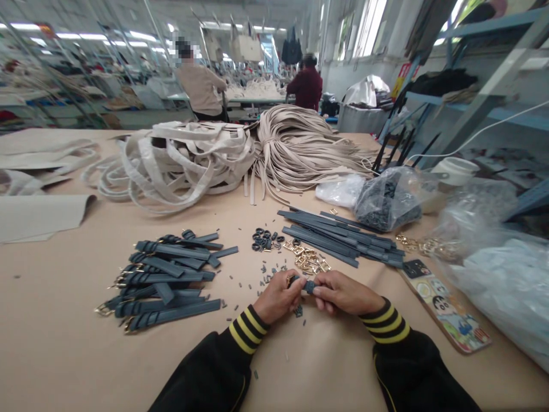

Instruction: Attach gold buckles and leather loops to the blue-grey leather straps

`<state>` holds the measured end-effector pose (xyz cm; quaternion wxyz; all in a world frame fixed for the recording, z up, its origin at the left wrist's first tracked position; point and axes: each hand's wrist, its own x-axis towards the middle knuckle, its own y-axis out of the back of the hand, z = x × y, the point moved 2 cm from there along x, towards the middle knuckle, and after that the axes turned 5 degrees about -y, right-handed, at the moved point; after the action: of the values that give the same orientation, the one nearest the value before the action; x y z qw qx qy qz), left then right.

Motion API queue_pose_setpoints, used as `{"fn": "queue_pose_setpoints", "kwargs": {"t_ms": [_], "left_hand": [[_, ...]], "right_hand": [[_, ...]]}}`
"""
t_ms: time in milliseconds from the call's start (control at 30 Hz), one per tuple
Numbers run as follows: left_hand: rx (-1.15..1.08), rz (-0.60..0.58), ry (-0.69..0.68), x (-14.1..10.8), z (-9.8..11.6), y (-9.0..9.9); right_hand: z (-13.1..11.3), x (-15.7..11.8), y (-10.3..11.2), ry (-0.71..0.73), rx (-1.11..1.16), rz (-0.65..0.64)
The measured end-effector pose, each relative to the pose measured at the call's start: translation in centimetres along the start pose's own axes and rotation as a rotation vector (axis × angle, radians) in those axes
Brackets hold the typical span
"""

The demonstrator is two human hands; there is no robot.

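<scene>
Both hands meet over the table around a short dark blue-grey strap [309,286]. My left hand [279,294] is closed on its left end, where a bit of gold-coloured buckle shows by the fingers. My right hand [341,292] pinches the other end; much of the strap is hidden in the fingers. Just beyond the hands lie loose gold buckles [309,260] and a cluster of small dark strap loops [263,239]. Flat dark straps [338,234] are stacked behind my right hand. Left of my hands, buckled straps [171,280] lie in a pile.
Beige strap bundles [295,149] and looped bands [171,166] cover the table's far side. A phone in a cartoon case [446,309] lies at right, beside plastic bags [506,280]. Small dark scraps are scattered near the hands. Two people [199,83] stand beyond the table.
</scene>
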<state>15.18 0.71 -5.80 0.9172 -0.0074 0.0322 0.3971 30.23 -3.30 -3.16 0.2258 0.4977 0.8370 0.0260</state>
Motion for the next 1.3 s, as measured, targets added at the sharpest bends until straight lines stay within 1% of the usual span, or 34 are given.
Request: {"fn": "queue_pose_setpoints", "kwargs": {"t_ms": [167, 300, 367, 500, 567, 633, 700, 767, 900, 967, 1100, 1200, 1300], "left_hand": [[0.025, 0.018, -0.031, -0.1, 0.0, -0.1], [0.066, 0.002, -0.055, -0.3, 0.2, -0.1], [0.155, 0.015, -0.078, -0.3, 0.2, -0.1], [0.467, 0.085, -0.197, -0.4, 0.7, 0.0], [0.521, 0.068, -0.225, -0.5, 0.9, 0.1], [0.477, 0.014, -0.202, -0.5, 1.1, 0.2], [0.39, -0.042, -0.157, -0.6, 1.1, 0.3], [0.308, -0.081, -0.109, -0.6, 1.0, 0.4], [0.209, -0.121, -0.062, -0.6, 1.1, 0.2], [0.202, -0.123, -0.062, -0.6, 1.2, 0.0], [0.27, -0.076, -0.098, -0.8, 1.5, -0.2], [0.275, -0.072, -0.126, -1.1, 1.4, -0.3], [0.239, -0.083, -0.127, -1.3, 1.0, -0.5]], "right_hand": [[0.1, 0.0, 0.0, -0.007, -0.033, 0.034], [0.1, -0.1, 0.1, 0.0, -0.039, 0.04], [0.2, -0.1, 0.2, 0.019, -0.075, 0.053], [0.2, -0.2, 0.3, 0.083, -0.161, 0.073], [0.1, -0.2, 0.2, 0.103, -0.169, 0.067], [0.0, -0.2, 0.1, 0.092, -0.145, 0.048], [0.1, -0.2, -0.1, 0.045, -0.094, 0.008], [0.1, -0.2, -0.2, 0.035, -0.069, -0.012], [0.1, -0.2, 0.0, 0.146, -0.136, 0.03], [0.1, -0.1, 0.1, 0.145, -0.149, 0.044], [0.0, 0.1, 0.0, 0.156, -0.183, 0.068], [0.0, 0.2, -0.3, 0.186, -0.182, 0.027], [0.2, 0.2, -0.5, 0.144, -0.132, -0.04]]}}
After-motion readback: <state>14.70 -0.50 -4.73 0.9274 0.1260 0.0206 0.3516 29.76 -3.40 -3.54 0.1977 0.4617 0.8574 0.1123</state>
